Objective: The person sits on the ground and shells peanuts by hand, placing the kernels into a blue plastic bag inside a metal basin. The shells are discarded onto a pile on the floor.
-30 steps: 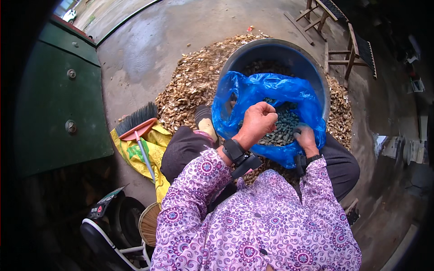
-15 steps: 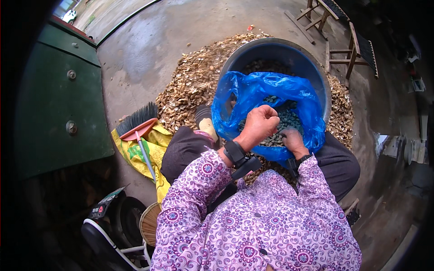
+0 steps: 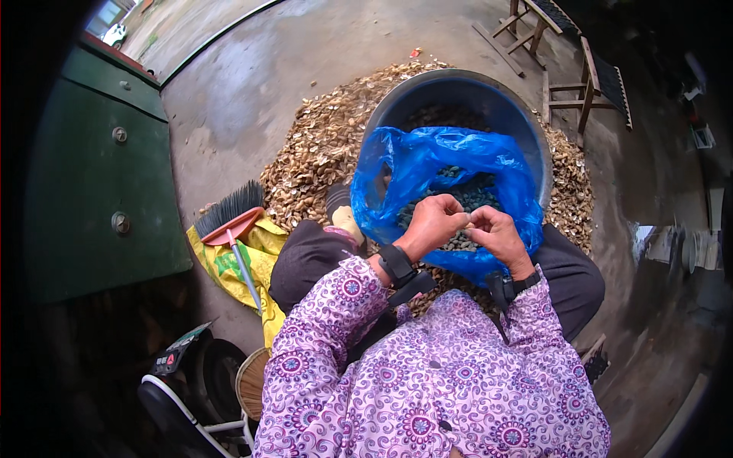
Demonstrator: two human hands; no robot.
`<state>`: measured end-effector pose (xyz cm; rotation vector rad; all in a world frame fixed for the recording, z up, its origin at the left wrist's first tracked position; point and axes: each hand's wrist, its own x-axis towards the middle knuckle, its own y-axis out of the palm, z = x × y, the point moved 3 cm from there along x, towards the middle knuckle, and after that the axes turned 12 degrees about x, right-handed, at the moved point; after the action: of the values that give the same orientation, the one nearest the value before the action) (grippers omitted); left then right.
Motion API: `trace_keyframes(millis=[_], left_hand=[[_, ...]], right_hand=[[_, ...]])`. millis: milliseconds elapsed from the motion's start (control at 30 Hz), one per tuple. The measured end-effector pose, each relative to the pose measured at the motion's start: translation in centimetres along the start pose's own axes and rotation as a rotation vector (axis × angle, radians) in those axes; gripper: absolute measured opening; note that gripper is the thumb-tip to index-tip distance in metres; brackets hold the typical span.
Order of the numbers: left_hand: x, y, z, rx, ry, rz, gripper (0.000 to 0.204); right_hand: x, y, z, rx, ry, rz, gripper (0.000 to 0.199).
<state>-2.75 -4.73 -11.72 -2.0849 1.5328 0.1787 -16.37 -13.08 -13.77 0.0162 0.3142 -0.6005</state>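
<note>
Nuts (image 3: 461,242) lie in the gaping blue plastic bag (image 3: 473,145), just under my hands. On my left, a broom (image 3: 235,220) rests upon a yellow sack (image 3: 214,263); its handle ends near my left leg (image 3: 305,263), so a careless knee could push it. Next comes a heap of broken shells (image 3: 317,145) on the floor; if I spill nuts there, they would be hard to find. My left hand (image 3: 434,223) is above the bag, thumb and fingers pinched together. My right hand (image 3: 498,238) pinches just beside it, the fingertips almost meeting; what they hold is too small for me to tell. A slip may drop it outside. The bag's edge looks loose and could fold inward if my hand catches it. More to the right are the basin (image 3: 523,114) and wooden stools (image 3: 588,95).
</note>
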Motion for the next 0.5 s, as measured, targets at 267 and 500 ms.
trace_keyframes(millis=[267, 500], left_hand=[[-0.3, 0.6, 0.0, -0.375, -0.094, 0.283, 0.02], [-0.3, 0.5, -0.2, -0.47, -0.072, 0.265, 0.019]], right_hand=[[-1.3, 0.3, 1.8, 0.344, 0.025, 0.042, 0.013], [-1.2, 0.1, 1.4, 0.435, 0.023, -0.017, 0.018]])
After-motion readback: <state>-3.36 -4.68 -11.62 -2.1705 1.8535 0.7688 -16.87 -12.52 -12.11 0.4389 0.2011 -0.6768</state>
